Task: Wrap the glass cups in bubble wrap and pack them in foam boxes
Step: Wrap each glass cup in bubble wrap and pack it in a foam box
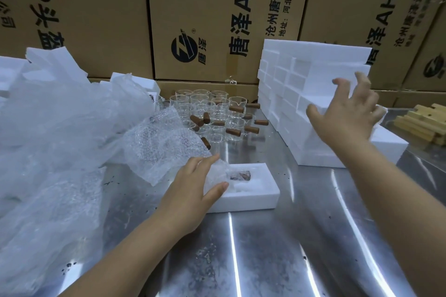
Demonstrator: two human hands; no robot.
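Already wrapped, the glass cup (231, 176) was laid sideways in the foam box (263, 190) on the worktop (289, 236), handle end pointed right. It was touched by the left hand (193, 190), fingers straight. The right hand (347, 113) was splayed against the foam stack (284, 94).

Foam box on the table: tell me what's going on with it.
A person is packing glass cups. The left hand rests on a bubble-wrapped cup that sits in the open foam box on the metal table. The right hand reaches with spread fingers to the stack of foam pieces. Unwrapped cups wait behind, and loose bubble wrap lies to the left.
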